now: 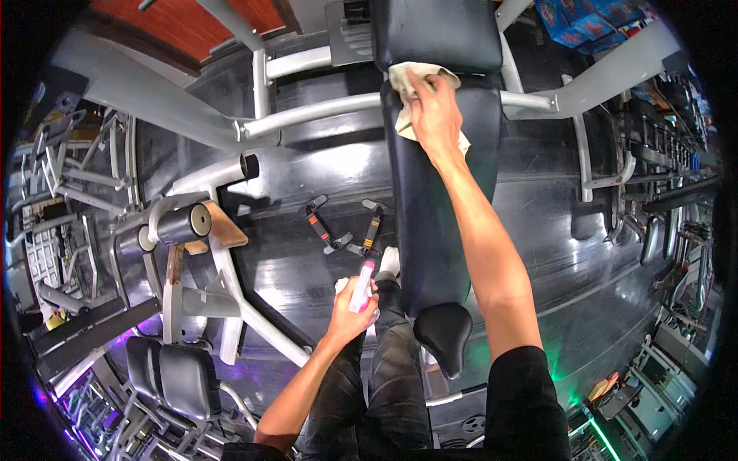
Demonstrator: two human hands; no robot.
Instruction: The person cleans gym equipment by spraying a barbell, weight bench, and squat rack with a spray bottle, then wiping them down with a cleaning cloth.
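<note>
Beneath my right hand a cream cloth is pressed against the black padded bench, close to the seam with its upper pad. The fingers lie spread over the cloth, which sticks out on both sides of them. In my left hand is a spray bottle with a pink and white top, held upright over the floor left of the bench. Most of the bottle's body is hidden by the fingers. A white bit of material also shows at that hand's knuckles.
Two push-up handles lie on the dark floor left of the bench. A small black saddle-shaped seat adjoins the bench's near end. White steel frame bars run beside it. A machine with roller pads stands at left, dumbbell racks at right.
</note>
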